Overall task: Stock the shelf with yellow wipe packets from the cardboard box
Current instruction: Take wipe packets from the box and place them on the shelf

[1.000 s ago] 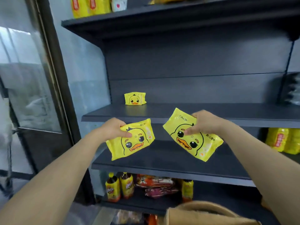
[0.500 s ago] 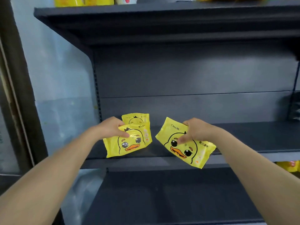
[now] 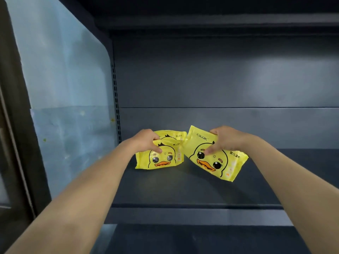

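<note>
My left hand (image 3: 145, 142) grips the top edge of a yellow duck-face wipe packet (image 3: 161, 158) that stands on the dark shelf (image 3: 183, 191), right in front of another yellow packet (image 3: 174, 135) of which only the top shows. My right hand (image 3: 225, 142) pinches a second duck packet (image 3: 218, 158), tilted down to the right, its lower corner near the shelf surface. Whether it touches the shelf I cannot tell. The cardboard box is out of view.
The shelf's dark back panel (image 3: 220, 79) rises behind the packets. A slotted upright (image 3: 115, 99) marks the shelf's left end, with a pale blue wall (image 3: 64, 79) and a dark door frame (image 3: 16, 125) beyond. A lower shelf (image 3: 183, 239) shows at the bottom.
Both hands moved forward and onto the shelf with their packets. The left packet now stands in front of the one that was there. The view has closed in on the shelf.
</note>
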Demonstrator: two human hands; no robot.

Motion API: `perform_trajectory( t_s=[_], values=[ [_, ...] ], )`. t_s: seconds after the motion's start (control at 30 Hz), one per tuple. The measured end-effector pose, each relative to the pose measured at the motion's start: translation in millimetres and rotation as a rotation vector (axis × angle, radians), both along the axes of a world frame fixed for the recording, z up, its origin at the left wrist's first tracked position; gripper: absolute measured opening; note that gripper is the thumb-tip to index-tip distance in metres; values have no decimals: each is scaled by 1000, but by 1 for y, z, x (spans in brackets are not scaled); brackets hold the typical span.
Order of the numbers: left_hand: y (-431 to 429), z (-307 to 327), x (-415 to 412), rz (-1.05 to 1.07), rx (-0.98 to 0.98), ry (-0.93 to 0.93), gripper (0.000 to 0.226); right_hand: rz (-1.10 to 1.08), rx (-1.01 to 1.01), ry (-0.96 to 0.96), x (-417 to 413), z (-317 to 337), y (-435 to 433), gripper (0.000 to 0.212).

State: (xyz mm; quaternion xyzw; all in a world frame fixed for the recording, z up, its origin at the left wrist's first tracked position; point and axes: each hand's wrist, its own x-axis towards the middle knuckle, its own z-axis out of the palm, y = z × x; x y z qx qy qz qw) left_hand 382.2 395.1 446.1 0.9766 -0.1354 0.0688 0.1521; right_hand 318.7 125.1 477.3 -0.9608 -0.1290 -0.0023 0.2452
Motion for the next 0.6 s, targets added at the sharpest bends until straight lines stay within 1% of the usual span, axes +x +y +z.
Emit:
perform_trajectory(
  t_s=[0.03,0.07,0.1,0.2,0.3,0.43,0.5,0.6],
  values=[
    [1,-2,12,13,-11,-13,56,6,4,2,14,-1,3,32],
    [1,-3,24,21,-25,-25,63,8,9,2,28,-2,5,32],
    [1,-4,37,19,-32,-32,65,7,10,4,43,-5,7,33],
    [-2,-7,71,0,-44,-49,61,6,1,20,81,-12,13,33],
    [-6,-15,96,-20,-44,-69,61,5,36,44,109,-18,18,33],
    [-10,-19,104,-78,79,-163,62,8,20,74,124,-20,18,31],
    [-5,-20,112,-101,98,-200,59,5,39,91,132,-20,22,30],
    [-5,-22,113,-119,117,-264,52,-3,13,64,132,-18,22,29]
  ],
)
